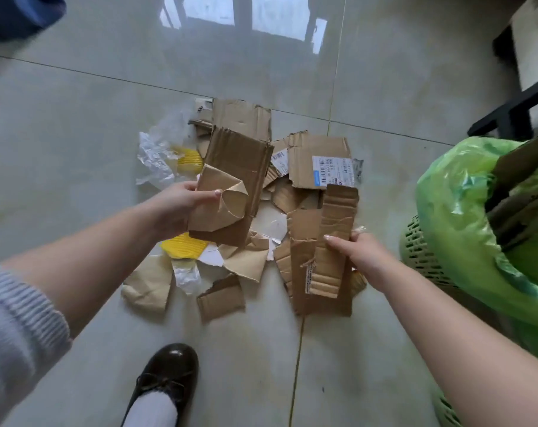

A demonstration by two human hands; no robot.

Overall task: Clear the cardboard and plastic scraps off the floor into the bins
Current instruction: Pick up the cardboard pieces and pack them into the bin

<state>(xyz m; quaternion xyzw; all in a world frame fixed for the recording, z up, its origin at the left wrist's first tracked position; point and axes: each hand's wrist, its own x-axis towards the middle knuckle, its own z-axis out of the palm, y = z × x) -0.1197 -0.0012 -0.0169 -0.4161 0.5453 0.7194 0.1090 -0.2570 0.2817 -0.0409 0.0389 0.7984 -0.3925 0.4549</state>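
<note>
From the head view, glossy grey floor tiles (77, 124) mirror a window, and cardboard and plastic scraps (249, 217) lie beneath both hands. The left hand (177, 208) grips a folded cardboard piece (230, 186); the right hand (358, 252), well apart, pinches a cardboard strip (335, 232). Right of it stands a green-lined bin (464, 211).

Black shoe (169, 374), black furniture legs (514, 109)

view: head, single, worn on the person | facing: forward and steeply down onto the floor (77, 124) | range: near, at arm's reach above the scrap pile (249, 204) in frame centre | edges: shoe (169, 374) at 6 o'clock, green-lined bin (489, 223) at 3 o'clock | overlap: only one view
</note>
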